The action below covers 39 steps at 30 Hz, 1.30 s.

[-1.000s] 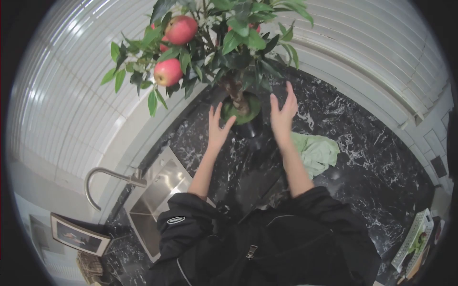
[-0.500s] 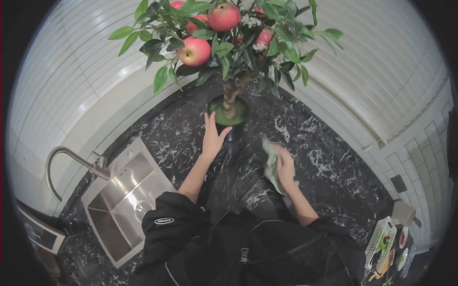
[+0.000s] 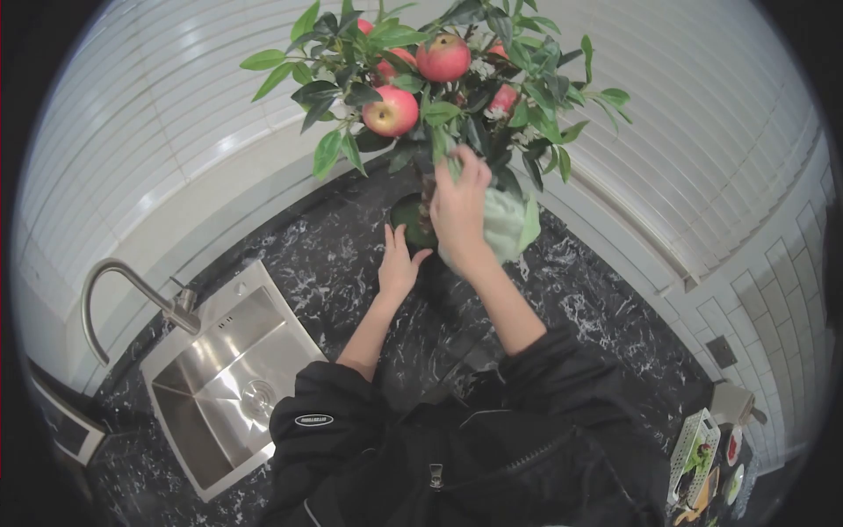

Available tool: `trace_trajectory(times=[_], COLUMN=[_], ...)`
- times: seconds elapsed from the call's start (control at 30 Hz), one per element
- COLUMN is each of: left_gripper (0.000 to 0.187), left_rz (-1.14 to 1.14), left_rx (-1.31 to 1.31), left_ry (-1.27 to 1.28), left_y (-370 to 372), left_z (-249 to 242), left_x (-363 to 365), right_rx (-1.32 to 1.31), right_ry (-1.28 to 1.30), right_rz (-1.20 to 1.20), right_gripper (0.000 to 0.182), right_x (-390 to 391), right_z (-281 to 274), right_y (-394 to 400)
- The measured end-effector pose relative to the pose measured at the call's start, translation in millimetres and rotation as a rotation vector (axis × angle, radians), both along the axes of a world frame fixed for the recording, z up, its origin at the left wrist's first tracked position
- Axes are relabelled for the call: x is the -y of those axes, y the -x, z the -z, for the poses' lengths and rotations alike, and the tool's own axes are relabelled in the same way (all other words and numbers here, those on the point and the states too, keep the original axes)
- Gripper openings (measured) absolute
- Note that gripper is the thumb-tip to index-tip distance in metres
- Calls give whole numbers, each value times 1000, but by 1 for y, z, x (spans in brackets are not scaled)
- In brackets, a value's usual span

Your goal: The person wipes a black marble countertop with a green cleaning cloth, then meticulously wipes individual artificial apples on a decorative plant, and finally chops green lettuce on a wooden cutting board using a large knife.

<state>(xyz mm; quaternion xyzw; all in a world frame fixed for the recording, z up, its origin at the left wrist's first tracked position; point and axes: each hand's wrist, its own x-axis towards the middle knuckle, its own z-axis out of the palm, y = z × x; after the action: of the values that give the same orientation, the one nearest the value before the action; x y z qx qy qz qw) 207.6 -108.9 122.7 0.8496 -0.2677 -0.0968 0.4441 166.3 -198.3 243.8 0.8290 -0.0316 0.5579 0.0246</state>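
A potted artificial-looking apple tree with red apples (image 3: 391,111) and green leaves stands on the dark marbled counter. My left hand (image 3: 400,270) lies against the near left side of its dark pot (image 3: 411,223), fingers stretched and thumb apart. My right hand (image 3: 461,206) is raised in front of the trunk, just under the leaves. Its fingers are closed on a pale green cloth (image 3: 509,227), which hangs down to the right. The right hand and cloth hide most of the trunk and part of the pot. Slight blur hides whether the cloth touches a leaf.
A steel sink (image 3: 285,329) with a curved faucet (image 3: 105,281) is at the left. At the lower right stand a white basket (image 3: 698,448) with greens and several small food items. Ribbed, light walls (image 3: 667,149) rise behind the counter (image 3: 580,290).
My right hand has lifted the cloth from above the counter on the right, up and left to the trunk. My left hand stays at the pot. The view has shifted slightly.
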Motion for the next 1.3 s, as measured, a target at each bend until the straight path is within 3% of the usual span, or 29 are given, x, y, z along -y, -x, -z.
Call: trace_trajectory(times=[0.1, 0.2, 0.3, 0.4, 0.5, 0.6, 0.7, 0.8, 0.9, 0.97, 1.07, 1.2, 1.3], left_gripper=[63, 54, 56, 58, 68, 74, 77, 80, 78, 74, 82, 102, 96], left_rz=[4, -18, -27, -7, 6, -6, 10, 45, 134, 178, 178, 146, 163], left_rx=[63, 116, 149, 234, 157, 210, 156, 72, -28, -126, -312, -372, -209], left_ry=[20, 2, -21, -14, -8, 37, -12, 0, 140, 371, 526, 445, 453], left_y=[-1, 1, 0, -9, -4, -8, -4, -4, -9, -12, -11, -13, -13], left_z=[1, 5, 16, 22, 11, 18, 12, 7, 14, 23, 29, 41, 44], left_x=[2, 5, 5, 3, -1, 4, 5, -1, -15, -18, -10, 2, 6], right_rx=[-46, 186, 22, -121, -209, 372, 286, -86, -200, -107, -126, -50, -57], right_ry=[-150, -65, -214, -10, -338, -50, -58, -168, -341, -805, -1230, -1381, -1636], right_rz=[-108, -143, -242, -268, -328, -117, -26, -135, -284, -162, -31, -163, -301], right_gripper=[43, 39, 26, 41, 36, 18, 21, 29, 22, 24, 35, 46, 43], right_x=[-8, -9, -3, 3, 10, 35, 57, 74, 75, 86, 101, 84, 59], right_z=[-3, -27, -6, 29, 40, 23, 16, 54, 115, 145, 139, 158, 167], right_y=[20, 23, -1, 2, 32, 53, 73, 74, 70, 62, 41, 4, 2])
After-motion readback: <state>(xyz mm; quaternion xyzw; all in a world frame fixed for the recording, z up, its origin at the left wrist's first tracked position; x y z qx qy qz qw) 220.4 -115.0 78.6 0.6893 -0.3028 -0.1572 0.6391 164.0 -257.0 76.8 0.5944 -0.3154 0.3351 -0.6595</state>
